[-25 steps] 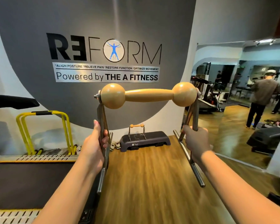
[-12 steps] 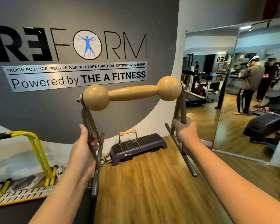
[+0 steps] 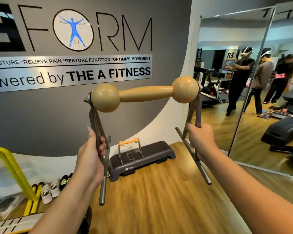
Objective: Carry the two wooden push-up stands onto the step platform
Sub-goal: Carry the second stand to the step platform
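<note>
Both hands' fingers (image 3: 101, 146) grip the stand (image 3: 145, 95), now nearer the platform (image 3: 159, 152).

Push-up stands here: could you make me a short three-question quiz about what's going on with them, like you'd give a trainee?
1. True or false: one push-up stand already sits on the step platform.
2. The carried stand is held by which part? A) the wooden handle B) the metal legs C) the floor rails only
3. Fill in: the shoes lie on the floor to the ____ of the platform.

Key: 1 true. 2 B: the left hand and the right hand each grip a metal leg. 3 left.
</note>
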`<state>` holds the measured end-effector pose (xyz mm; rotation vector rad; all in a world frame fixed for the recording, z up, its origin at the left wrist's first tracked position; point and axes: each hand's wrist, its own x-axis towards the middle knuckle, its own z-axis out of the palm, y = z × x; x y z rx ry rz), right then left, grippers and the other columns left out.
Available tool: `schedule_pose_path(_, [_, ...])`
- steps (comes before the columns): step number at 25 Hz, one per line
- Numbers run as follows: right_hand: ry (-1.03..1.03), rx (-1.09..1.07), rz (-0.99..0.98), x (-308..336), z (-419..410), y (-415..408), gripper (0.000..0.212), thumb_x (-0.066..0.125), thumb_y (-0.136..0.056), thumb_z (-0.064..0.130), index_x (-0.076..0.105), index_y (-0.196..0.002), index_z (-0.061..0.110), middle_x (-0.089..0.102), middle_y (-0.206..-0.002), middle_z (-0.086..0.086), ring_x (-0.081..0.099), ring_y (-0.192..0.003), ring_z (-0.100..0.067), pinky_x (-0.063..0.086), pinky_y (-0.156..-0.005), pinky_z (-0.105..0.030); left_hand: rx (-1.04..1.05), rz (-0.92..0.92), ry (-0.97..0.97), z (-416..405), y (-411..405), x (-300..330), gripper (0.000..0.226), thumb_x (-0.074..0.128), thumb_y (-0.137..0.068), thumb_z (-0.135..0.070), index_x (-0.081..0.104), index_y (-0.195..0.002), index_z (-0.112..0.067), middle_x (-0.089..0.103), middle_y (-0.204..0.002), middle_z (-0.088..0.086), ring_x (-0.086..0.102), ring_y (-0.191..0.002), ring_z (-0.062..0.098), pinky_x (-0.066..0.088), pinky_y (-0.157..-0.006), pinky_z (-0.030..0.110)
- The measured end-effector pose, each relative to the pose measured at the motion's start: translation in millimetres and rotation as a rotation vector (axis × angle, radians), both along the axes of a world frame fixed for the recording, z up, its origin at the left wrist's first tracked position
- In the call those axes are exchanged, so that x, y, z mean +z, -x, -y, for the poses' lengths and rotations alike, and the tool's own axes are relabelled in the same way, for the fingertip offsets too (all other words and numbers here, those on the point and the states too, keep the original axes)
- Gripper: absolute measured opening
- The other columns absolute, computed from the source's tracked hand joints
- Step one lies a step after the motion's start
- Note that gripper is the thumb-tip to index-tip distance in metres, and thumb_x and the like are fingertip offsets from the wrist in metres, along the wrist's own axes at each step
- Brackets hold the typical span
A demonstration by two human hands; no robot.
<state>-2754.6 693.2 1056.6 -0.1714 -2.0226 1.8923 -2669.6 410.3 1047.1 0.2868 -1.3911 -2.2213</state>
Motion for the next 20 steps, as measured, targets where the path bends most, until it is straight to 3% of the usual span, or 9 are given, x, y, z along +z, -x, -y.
schedule_pose_path(6, [-0.02,0.043,0.026,-3,-17,162,0.032,0.064,-0.087,0.015,0.048,-0.06,0.018,0.04,-0.053,0.002,0.04,-0.05,-0.016,0.035,-0.045,-0.029,-0.004,0.029,0.002,-16,156,-6,0.041,0.049,-0.099,-0.061,0.058,-0.087,-0.023,0.048,-0.065,-0.011,0.034,-0.055,0.006,0.027,-0.06,0.028])
schedule_pose_path(13, [-0.016,0.015,0.061,-32,-20,338,0.033,0.064,-0.082,0.016,0.044,-0.055,0.018,0.034,-0.046,0.005,0.032,-0.049,-0.016,0.029,-0.048,-0.03,-0.054,0.035,-0.028,-13,333,-29,0.041,0.049,-0.1,-0.059,0.054,-0.087,-0.02,0.048,-0.067,-0.01,0.034,-0.053,0.007,0.028,-0.057,0.025])
schedule_pose_path(17, [-0.018,-0.019,0.053,-53,-11,449,0.03,0.063,-0.08,0.021,0.047,-0.056,0.017,0.037,-0.05,-0.001,0.035,-0.054,-0.019,0.033,-0.054,-0.036,-0.175,-0.016,-0.108,3,444,-51,0.029,0.042,-0.106,-0.042,0.056,-0.094,-0.019,0.052,-0.07,-0.007,0.037,-0.055,0.006,0.034,-0.052,0.022])
schedule_pose_path(20, [-0.026,-0.039,0.053,-63,-10,508,0.023,0.062,-0.078,0.025,0.05,-0.061,0.014,0.038,-0.058,-0.008,0.036,-0.059,-0.021,0.033,-0.056,-0.04,-0.216,-0.013,-0.155,8,513,-58,0.026,0.04,-0.106,-0.031,0.053,-0.088,-0.018,0.049,-0.069,-0.005,0.035,-0.055,0.008,0.032,-0.05,0.022])
